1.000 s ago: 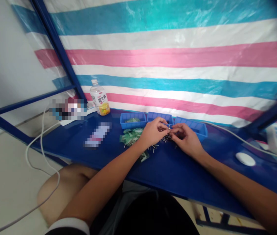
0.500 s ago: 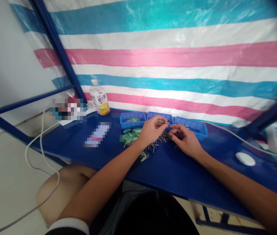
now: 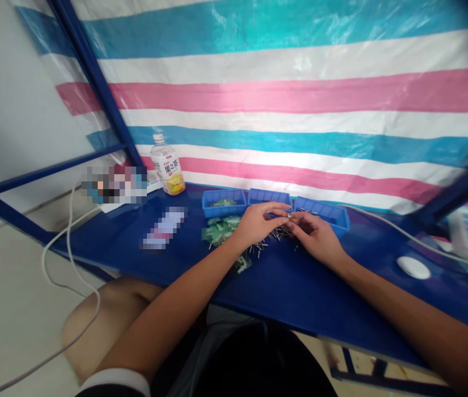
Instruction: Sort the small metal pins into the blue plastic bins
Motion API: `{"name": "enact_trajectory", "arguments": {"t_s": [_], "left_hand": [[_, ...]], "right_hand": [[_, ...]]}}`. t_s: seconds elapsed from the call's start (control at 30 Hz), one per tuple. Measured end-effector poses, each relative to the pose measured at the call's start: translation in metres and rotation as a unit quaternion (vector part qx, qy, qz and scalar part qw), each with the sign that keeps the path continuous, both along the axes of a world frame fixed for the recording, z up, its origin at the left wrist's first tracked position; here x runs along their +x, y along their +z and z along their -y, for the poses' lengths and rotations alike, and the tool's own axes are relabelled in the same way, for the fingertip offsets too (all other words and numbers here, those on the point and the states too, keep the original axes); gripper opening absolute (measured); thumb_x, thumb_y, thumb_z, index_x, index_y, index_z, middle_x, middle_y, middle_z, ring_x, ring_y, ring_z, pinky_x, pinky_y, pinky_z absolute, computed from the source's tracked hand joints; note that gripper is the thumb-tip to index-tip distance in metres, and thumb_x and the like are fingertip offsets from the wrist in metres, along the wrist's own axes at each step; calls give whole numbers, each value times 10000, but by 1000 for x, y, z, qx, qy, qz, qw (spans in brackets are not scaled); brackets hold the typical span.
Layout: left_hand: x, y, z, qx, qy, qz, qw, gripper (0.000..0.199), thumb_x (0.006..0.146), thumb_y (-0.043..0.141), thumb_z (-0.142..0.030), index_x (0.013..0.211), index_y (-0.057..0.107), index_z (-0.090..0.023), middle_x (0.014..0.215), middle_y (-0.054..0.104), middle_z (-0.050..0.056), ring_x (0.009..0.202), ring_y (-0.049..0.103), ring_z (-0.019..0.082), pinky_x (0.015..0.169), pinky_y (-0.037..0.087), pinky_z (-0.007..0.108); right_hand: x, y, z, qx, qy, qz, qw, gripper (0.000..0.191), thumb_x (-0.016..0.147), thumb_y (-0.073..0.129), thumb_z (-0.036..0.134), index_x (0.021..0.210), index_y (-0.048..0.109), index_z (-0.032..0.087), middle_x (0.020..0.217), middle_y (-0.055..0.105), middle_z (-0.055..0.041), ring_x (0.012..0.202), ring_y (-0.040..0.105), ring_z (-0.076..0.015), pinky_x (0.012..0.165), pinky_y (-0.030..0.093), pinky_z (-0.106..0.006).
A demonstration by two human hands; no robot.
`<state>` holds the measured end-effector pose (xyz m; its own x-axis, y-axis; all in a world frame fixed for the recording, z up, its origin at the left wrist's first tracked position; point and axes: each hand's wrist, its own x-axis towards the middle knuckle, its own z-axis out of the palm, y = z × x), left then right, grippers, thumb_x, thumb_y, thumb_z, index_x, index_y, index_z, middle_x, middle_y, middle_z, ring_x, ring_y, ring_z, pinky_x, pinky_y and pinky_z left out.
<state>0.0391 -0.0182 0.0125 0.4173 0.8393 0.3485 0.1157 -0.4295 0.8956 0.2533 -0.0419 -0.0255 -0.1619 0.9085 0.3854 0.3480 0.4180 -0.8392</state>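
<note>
The left hand (image 3: 258, 223) and right hand (image 3: 314, 234) met fingertip to fingertip over the pile of metal pins (image 3: 269, 240) — pinching one small pin (image 3: 288, 216) between them, lying roughly left-to-right — both equally near.

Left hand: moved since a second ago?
Yes, slightly. The left hand has slid up toward the middle blue bin, fingers now reaching its front rim, and meets the right hand.
</note>
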Motion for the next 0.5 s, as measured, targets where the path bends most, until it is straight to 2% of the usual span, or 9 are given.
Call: {"name": "enact_trajectory", "arguments": {"t_s": [0.07,0.17,0.27,0.4,0.5], "left_hand": [[0,-4,-3,-21,-27,21,999,358,966,739,-228,1324,748,-216,1175,826,91,1094,788,237,1018,641,424],[0,-10,-7,-34,-44,40,998,379,969,752,-249,1346,746,-217,1218,817,93,1144,776,243,1080,617,441],[1,-12,-9,-40,-52,51,997,400,974,739,-224,1374,733,-229,1210,817,90,1125,776,228,1073,619,436],[2,-10,-7,-45,-44,51,997,251,969,744,-246,1215,783,-207,1208,812,105,1107,774,224,1034,630,416],[2,-7,-5,-48,-24,56,997,156,955,766,-279,1084,784,-192,1157,817,109,1073,778,219,1033,628,418]], "right_hand": [[-1,4,1,-14,6,-21,1000,355,941,743,571,1100,734,254,914,796,-46,701,728,-223,691,648,-406],[-3,9,2,-35,20,-49,998,397,910,770,599,1097,740,249,841,788,-33,644,704,-207,649,638,-389],[-4,12,3,-62,47,-69,995,421,901,777,616,1085,751,238,841,784,-39,644,697,-197,634,626,-373],[-3,10,3,-71,71,-55,993,377,930,763,588,1056,763,232,858,780,-40,662,696,-188,648,607,-357],[-1,8,3,-66,63,-42,995,371,953,737,584,1076,767,235,873,783,-44,664,692,-193,640,599,-359]]}}
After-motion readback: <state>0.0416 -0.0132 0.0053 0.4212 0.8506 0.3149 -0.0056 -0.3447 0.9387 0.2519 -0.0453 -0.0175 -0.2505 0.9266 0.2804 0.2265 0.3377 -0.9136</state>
